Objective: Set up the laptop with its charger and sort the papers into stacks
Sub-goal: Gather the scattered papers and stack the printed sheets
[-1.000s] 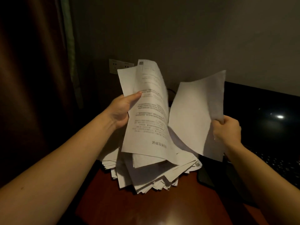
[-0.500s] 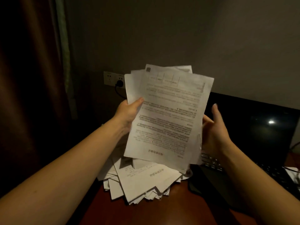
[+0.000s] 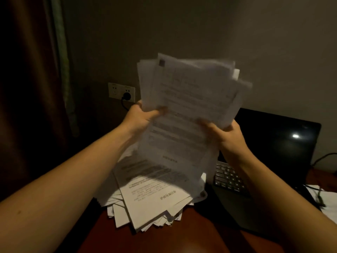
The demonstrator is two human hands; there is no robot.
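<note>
1. The left hand (image 3: 144, 114) grasps the left edge of the held sheaf (image 3: 191, 99). Its thumb lies on the printed face and its fingers are behind the sheets.
2. The right hand (image 3: 228, 137) grasps the same sheaf at its 4 o'clock edge, with the thumb in front and the fingers curled behind.
3. The held sheaf consists of several printed sheets. It is raised clear of the surface (image 3: 182, 238) and stands nearly upright. Its edges are uneven, and blur makes the text unreadable.
4. The paper pile (image 3: 155, 196) lies on the surface at 6 o'clock of the sheaf. Its sheets are fanned and misaligned, and the top sheet is printed side up.
5. The laptop (image 3: 277, 148) stands open at 3 o'clock of the pile, just beside it. The screen is dark with one bright reflection. Part of the keyboard (image 3: 228, 178) shows beside the right forearm.
6. The wall socket (image 3: 116, 90) sits at 9 o'clock of the sheaf. A black plug (image 3: 126, 96) is seated in its right outlet, and the lead drops behind the left hand.
7. Loose white sheets (image 3: 330, 201) lie at 3 o'clock of the laptop, and a dark cable crosses them.
8. A curtain (image 3: 36, 88) hangs at 9 o'clock of the view.
</note>
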